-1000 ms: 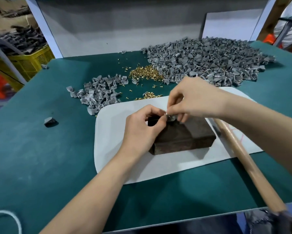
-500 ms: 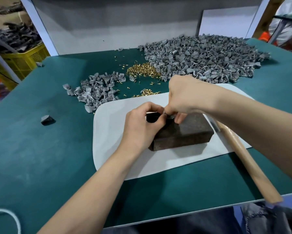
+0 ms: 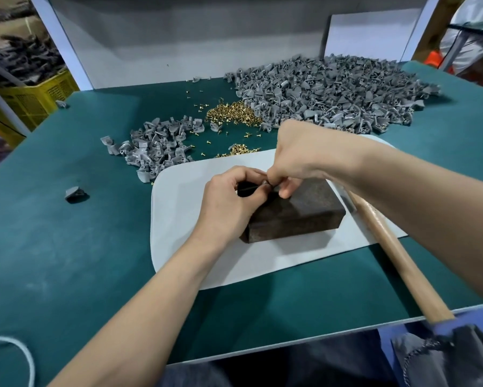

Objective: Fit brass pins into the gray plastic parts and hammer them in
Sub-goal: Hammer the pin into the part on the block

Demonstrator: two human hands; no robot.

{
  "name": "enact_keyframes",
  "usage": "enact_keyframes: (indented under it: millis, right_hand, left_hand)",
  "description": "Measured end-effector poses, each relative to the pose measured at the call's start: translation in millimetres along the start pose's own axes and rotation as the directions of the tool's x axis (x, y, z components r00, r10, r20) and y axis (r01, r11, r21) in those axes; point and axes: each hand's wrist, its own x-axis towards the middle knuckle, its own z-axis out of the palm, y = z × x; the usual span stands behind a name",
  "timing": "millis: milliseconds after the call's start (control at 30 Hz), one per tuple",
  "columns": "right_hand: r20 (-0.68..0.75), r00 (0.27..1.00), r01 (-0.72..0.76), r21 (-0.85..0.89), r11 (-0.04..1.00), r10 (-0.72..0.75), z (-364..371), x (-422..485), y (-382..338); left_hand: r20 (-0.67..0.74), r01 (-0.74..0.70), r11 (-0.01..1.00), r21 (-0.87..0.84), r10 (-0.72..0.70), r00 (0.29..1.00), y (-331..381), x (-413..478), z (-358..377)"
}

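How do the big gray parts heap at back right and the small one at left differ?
The big heap of gray plastic parts is far larger than the small heap of gray plastic parts. The big heap lies right of the pile of brass pins and farther back; the small heap lies left of it, nearer. The big heap is dense; the small heap straggles. Both rest loose on the green table top.

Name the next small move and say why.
Probably the right hand should let go and reach for the hammer handle: it and the left hand pinch a small piece, mostly hidden, atop the dark block, and the handle lies unheld to the right.
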Motion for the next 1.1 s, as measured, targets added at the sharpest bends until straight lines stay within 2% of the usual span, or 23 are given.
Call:
enact_keyframes:
  millis: [367, 567, 733, 867, 1100]
  right_hand:
    - [-0.087, 0.966, 0.257, 0.194, 0.947, -0.245, 3.8, -8.2, 39.3]
    - [-0.056, 0.941, 0.339, 0.213, 0.916, -0.334, 2.9, -5.4, 46.3]
    - [-0.052, 0.915, 0.401, 0.014, 0.916, -0.400, 1.5, -4.5, 42.2]
    - [-0.015, 0.880, 0.466, -0.167, 0.869, -0.475, 0.3, -5.2, 36.2]
    - [-0.050, 0.854, 0.489, -0.261, 0.832, -0.518, 1.5, -10.8, 39.9]
  left_hand:
    - [0.011, 0.003, 0.999, -0.055, -0.002, 1.000, -0.9, 2.5, -0.9]
    - [0.022, -0.015, 0.999, -0.031, 0.016, 1.000, -1.8, 3.2, -2.4]
    - [0.029, -0.032, 0.999, -0.032, 0.033, 0.999, -0.4, 3.7, -2.6]
    - [0.049, -0.019, 0.998, -0.067, 0.023, 0.999, 0.0, 3.8, -2.8]
    - [0.107, 0.010, 0.991, -0.131, 0.004, 0.994, -1.7, 3.9, -3.0]
